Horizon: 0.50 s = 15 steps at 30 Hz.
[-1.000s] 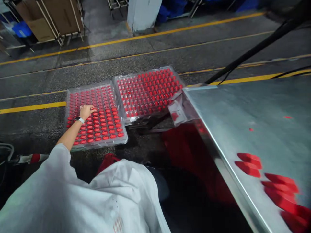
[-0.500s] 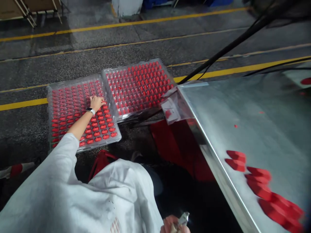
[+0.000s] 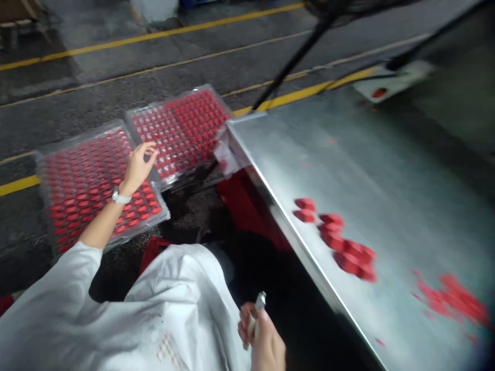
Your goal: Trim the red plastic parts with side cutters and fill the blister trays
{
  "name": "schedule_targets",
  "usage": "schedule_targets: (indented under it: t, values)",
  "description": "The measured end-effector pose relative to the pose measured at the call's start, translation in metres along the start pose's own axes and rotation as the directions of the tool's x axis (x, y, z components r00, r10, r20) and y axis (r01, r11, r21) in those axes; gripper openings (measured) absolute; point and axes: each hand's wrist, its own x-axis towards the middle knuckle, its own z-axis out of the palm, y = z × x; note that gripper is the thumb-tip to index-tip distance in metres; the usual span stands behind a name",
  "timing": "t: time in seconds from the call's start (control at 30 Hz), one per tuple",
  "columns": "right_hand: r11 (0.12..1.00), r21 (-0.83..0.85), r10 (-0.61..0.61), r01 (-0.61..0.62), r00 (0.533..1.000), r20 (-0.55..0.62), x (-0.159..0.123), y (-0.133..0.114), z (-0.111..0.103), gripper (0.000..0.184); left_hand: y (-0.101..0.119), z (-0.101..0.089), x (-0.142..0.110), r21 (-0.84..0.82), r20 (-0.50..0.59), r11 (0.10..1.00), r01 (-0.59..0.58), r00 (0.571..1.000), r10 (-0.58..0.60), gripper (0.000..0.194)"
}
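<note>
My left hand (image 3: 137, 167) hangs open over the red-filled tray (image 3: 147, 226); my right hand (image 3: 263, 335) grips a small metal piece (image 3: 260, 301).

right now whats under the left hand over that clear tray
Red pieces sit in rows in the clear plastic tray around the left hand, but the hand and forearm hide whatever lies directly beneath.

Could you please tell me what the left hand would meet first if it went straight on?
Probably the far clear tray of red pieces, just past the left hand's fingers, though height is unclear.
</note>
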Motion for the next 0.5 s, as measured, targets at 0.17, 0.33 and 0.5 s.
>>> schedule_targets:
  t: [0.17, 0.33, 0.5]
  values:
    - [0.998, 0.034, -0.056, 0.054, 0.997, 0.045, 0.003, -0.002, -0.001, 0.075, 0.172, 0.029, -0.038, -0.272, 0.032, 0.651, -0.708, 0.670, 0.742, 0.021]
    - [0.991, 0.095, -0.087, 0.090, 0.996, -0.038, -0.007, 0.007, -0.015, 0.074, 0.255, 0.058, -0.048, -0.286, 0.261, 0.519, -0.805, 0.456, 0.851, 0.034]
    - [0.989, 0.142, -0.032, 0.048, 0.993, -0.113, -0.008, 0.025, -0.031, 0.075, 0.264, 0.070, -0.029, -0.366, 0.325, 0.545, -0.754, 0.445, 0.835, 0.019]
